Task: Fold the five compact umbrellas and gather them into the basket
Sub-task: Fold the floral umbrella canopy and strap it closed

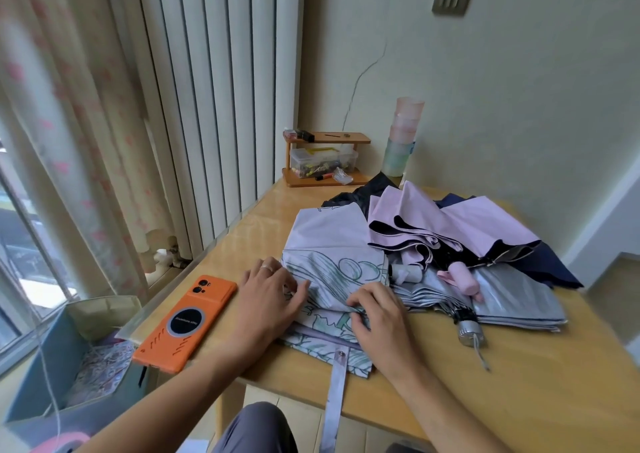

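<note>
A white umbrella with green line drawings [332,244] lies loose on the wooden table [519,383], its strap [336,393] hanging over the front edge. My left hand [273,293] pinches a fold of its fabric at the left. My right hand [377,314] grips the fabric folds near the middle. Behind lie a pink umbrella [450,224], a silver umbrella [512,300] with a metal handle [470,331], a navy one [554,265] and a black one [367,189]. A blue fabric basket [52,355] stands on the floor at the left with a patterned item inside.
An orange phone [187,324] lies on the table's left corner. At the back stand a small wooden shelf [325,158] with a clear box and a stack of plastic cups [401,137]. A radiator and curtain line the left wall.
</note>
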A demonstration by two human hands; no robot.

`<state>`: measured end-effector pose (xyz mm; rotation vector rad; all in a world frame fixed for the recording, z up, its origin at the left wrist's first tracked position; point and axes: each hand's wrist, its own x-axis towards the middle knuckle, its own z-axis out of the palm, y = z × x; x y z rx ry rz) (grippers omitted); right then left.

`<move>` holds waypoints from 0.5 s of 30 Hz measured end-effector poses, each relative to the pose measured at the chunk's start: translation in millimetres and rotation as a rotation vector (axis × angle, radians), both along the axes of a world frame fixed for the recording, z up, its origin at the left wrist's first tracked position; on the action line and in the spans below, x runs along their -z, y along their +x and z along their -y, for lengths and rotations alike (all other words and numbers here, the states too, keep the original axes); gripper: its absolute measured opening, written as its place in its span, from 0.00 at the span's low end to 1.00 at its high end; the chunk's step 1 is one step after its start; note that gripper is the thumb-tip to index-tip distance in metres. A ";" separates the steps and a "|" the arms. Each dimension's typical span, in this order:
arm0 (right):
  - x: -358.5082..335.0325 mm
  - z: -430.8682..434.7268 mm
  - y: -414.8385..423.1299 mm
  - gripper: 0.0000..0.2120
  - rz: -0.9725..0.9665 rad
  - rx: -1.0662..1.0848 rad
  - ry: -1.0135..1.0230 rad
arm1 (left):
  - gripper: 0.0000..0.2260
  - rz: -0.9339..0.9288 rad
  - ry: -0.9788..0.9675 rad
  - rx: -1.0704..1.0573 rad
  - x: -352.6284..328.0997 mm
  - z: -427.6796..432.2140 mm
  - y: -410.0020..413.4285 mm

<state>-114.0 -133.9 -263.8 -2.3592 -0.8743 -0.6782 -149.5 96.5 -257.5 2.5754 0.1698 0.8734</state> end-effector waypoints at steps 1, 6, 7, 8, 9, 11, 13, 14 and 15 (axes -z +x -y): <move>-0.2 -0.3 0.0 0.11 -0.003 -0.004 0.001 | 0.16 -0.011 -0.048 0.063 -1.4 -1.4 0.6; -1.9 0.1 -0.4 0.10 0.006 0.013 0.001 | 0.12 -0.219 -0.428 0.164 -16.4 -3.9 -2.5; -1.9 -0.1 -0.6 0.10 0.014 0.020 -0.002 | 0.10 -0.230 -0.466 0.134 -18.4 -2.6 -2.7; -1.9 -0.2 -0.7 0.11 0.026 0.030 -0.009 | 0.09 -0.241 -0.502 0.105 -21.0 -1.0 -2.8; -2.1 -0.2 -1.1 0.12 0.042 0.045 -0.021 | 0.09 -0.261 -0.543 0.090 -22.5 -1.4 -2.7; -3.5 1.2 -1.5 0.13 0.073 0.088 -0.051 | 0.10 -0.340 -0.664 0.083 -25.8 -6.3 -2.4; -4.9 3.4 -1.1 0.15 0.090 0.138 -0.051 | 0.16 -0.435 -0.762 0.048 -31.5 -14.4 -4.1; -4.9 4.3 -0.7 0.16 0.095 0.163 -0.045 | 0.18 -0.475 -0.785 0.017 -33.4 -18.9 -4.8; -4.6 4.6 -0.1 0.17 0.100 0.182 -0.043 | 0.17 -0.495 -0.813 0.001 -34.5 -22.9 -4.6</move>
